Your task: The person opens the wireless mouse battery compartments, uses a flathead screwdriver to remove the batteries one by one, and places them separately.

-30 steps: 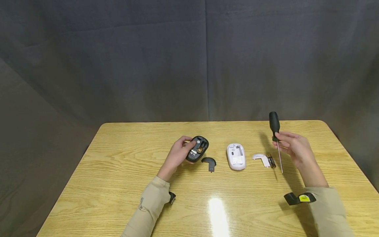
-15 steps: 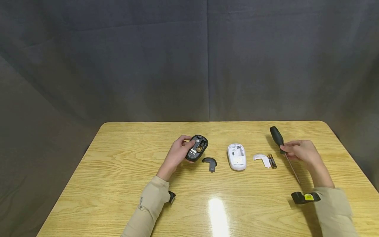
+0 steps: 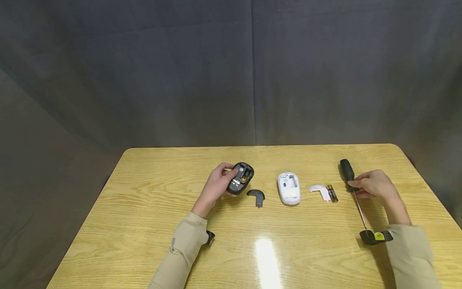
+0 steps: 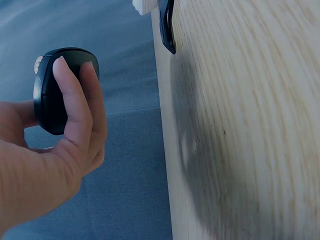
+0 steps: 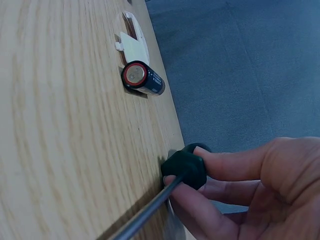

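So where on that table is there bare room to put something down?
The table's left side beyond the left hand is bare, as is the strip behind the parts. It is crowded in the middle row: black mouse, black cover, white mouse, white cover, battery, screwdriver.

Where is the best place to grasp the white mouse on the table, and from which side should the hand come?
Judging by its pose, take the white mouse across its two long sides, coming from above. It lies flat with its underside up, and both flanks are free: the black cover and white cover lie apart.
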### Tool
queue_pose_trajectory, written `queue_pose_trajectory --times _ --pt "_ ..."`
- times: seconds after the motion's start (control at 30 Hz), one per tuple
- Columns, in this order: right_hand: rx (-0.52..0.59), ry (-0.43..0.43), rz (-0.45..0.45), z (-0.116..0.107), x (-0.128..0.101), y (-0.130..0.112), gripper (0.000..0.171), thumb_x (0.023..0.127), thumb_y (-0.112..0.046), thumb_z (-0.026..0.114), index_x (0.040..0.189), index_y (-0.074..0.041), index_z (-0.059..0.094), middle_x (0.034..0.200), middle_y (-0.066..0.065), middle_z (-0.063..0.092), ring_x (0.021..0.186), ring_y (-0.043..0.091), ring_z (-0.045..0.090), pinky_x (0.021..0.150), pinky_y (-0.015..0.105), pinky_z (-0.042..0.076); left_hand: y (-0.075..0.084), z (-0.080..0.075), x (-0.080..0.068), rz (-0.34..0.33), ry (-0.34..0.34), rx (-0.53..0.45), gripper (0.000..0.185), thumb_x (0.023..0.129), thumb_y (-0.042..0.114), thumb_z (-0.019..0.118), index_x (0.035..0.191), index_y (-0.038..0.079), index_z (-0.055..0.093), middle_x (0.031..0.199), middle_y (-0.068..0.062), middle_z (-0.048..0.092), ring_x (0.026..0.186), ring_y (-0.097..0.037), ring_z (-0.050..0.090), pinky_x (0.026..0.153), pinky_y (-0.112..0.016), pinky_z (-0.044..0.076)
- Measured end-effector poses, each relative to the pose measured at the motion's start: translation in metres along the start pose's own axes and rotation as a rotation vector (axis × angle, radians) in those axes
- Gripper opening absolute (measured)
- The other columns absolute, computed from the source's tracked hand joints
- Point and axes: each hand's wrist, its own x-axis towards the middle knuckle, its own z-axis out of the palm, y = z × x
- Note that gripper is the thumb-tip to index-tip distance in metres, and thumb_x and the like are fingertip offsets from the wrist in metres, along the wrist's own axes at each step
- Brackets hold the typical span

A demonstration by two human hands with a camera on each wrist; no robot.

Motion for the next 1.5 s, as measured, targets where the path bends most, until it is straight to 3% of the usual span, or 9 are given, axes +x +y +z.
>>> queue_pose_trajectory --times 0.27,0.4,0.5,0.67,0.77,1.1,1.23,1.43,1.5 --pt "-0.07 0.014 0.003 -0.003 0.002 0.0 0.047 0.098 -0.01 0.068 0.122 0.028 0.054 0.087 0.019 0.069 0.068 0.019 0.071 0.064 0.034 0.062 0.0 0.0 0.001 0.003 -0.004 -0.011 0.038 0.107 0.018 0.056 0.137 -0.005 0.054 0.108 -0.022 0.06 0.075 -0.021 0.068 0.062 -0.041 0.063" --pt "-0.1 -0.006 -0.017 -0.005 0.0 -0.002 0.052 0.104 -0.018 0.061 0.125 0.029 0.051 0.087 0.019 0.068 0.07 0.02 0.072 0.065 0.035 0.062 0.0 -0.001 0.001 -0.001 -0.005 -0.008 0.038 0.107 0.018 0.056 0.137 -0.005 0.054 0.108 -0.021 0.061 0.076 -0.021 0.068 0.065 -0.045 0.063" --pt "-0.2 0.013 -0.07 -0.007 -0.003 -0.005 0.054 0.108 -0.025 0.053 0.121 0.027 0.054 0.082 0.016 0.067 0.068 0.02 0.07 0.063 0.035 0.061 0.0 -0.001 0.0 -0.004 -0.003 -0.007 0.038 0.107 0.018 0.055 0.137 -0.005 0.054 0.107 -0.021 0.061 0.076 -0.022 0.068 0.065 -0.045 0.063" --pt "-0.381 0.148 -0.172 -0.009 -0.011 -0.018 0.058 0.11 -0.034 0.046 0.123 0.022 0.057 0.099 0.036 0.067 0.085 0.045 0.066 0.068 0.05 0.055 0.0 0.0 0.0 -0.007 -0.004 -0.015 0.038 0.107 0.018 0.055 0.137 -0.006 0.053 0.107 -0.022 0.06 0.076 -0.022 0.068 0.061 -0.038 0.063" --pt "-0.376 0.228 -0.223 -0.005 -0.017 -0.031 0.058 0.11 -0.036 0.046 0.127 0.019 0.057 0.118 0.043 0.06 0.102 0.056 0.061 0.075 0.059 0.052 0.0 0.0 0.0 -0.006 -0.007 -0.024 0.039 0.107 0.018 0.055 0.138 -0.006 0.052 0.109 -0.023 0.059 0.076 -0.022 0.068 0.061 -0.038 0.063" --pt "-0.29 0.371 -0.403 0.016 -0.036 -0.07 0.039 0.108 -0.027 0.056 0.122 0.008 0.066 0.108 0.032 0.069 0.098 0.047 0.065 0.075 0.056 0.05 0.001 0.002 0.0 -0.011 -0.013 -0.037 0.038 0.107 0.016 0.054 0.138 -0.006 0.052 0.106 -0.021 0.058 0.075 -0.022 0.068 0.062 -0.04 0.063" --pt "-0.253 0.387 -0.454 0.026 -0.042 -0.085 0.036 0.106 -0.024 0.059 0.123 0.007 0.067 0.108 0.028 0.071 0.098 0.045 0.067 0.079 0.057 0.05 0.002 0.002 -0.001 -0.009 -0.015 -0.035 0.037 0.107 0.016 0.054 0.137 -0.006 0.052 0.105 -0.02 0.058 0.075 -0.022 0.068 0.061 -0.04 0.063" --pt "-0.215 0.373 -0.504 0.044 -0.046 -0.11 0.034 0.103 -0.023 0.065 0.124 0.004 0.068 0.105 0.022 0.073 0.096 0.04 0.069 0.074 0.043 0.051 0.001 0.004 0.001 -0.012 -0.017 -0.038 0.037 0.107 0.016 0.055 0.136 -0.006 0.053 0.104 -0.019 0.058 0.076 -0.022 0.067 0.063 -0.042 0.063" --pt "-0.198 0.356 -0.522 0.05 -0.046 -0.118 0.033 0.103 -0.022 0.067 0.123 0.004 0.069 0.105 0.021 0.073 0.097 0.039 0.069 0.076 0.044 0.054 0.001 0.004 0.001 -0.018 -0.011 -0.033 0.037 0.107 0.016 0.056 0.136 -0.005 0.054 0.103 -0.019 0.058 0.076 -0.021 0.067 0.064 -0.042 0.063"
